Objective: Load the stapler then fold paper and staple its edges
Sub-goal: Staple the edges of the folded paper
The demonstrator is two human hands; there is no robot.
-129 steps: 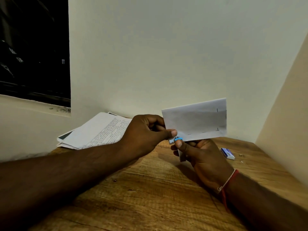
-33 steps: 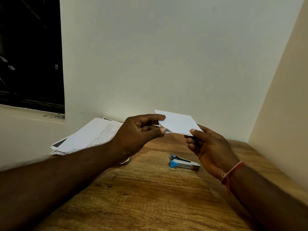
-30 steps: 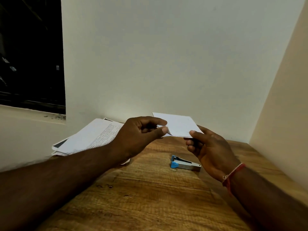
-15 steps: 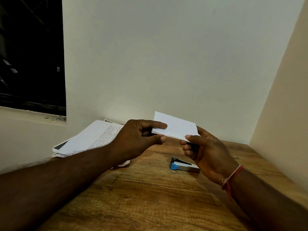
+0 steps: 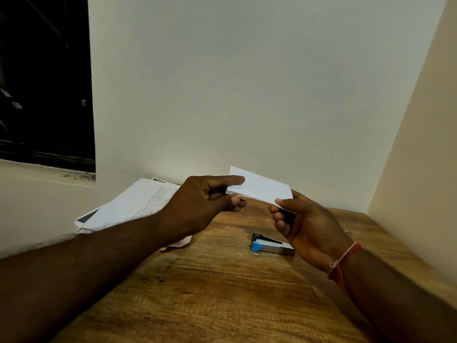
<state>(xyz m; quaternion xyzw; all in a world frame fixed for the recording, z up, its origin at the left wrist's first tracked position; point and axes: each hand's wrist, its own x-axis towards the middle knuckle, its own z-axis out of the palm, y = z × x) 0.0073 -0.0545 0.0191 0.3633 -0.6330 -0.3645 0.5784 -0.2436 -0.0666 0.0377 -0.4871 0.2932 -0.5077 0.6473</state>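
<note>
We can read no text, label or number here. The only writing we see stands on the top sheet of the paper stack lying at the left of the table. A block of printed lines runs down near that sheet's right edge, but the letters are too small and blurred for us to make out a single word.

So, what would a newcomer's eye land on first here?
The folded white paper, held up between the left hand, pinching its left end, and the right hand, pinching its right corner. Next, the blue-tipped stapler lying on the wooden table just below the right hand.
</note>
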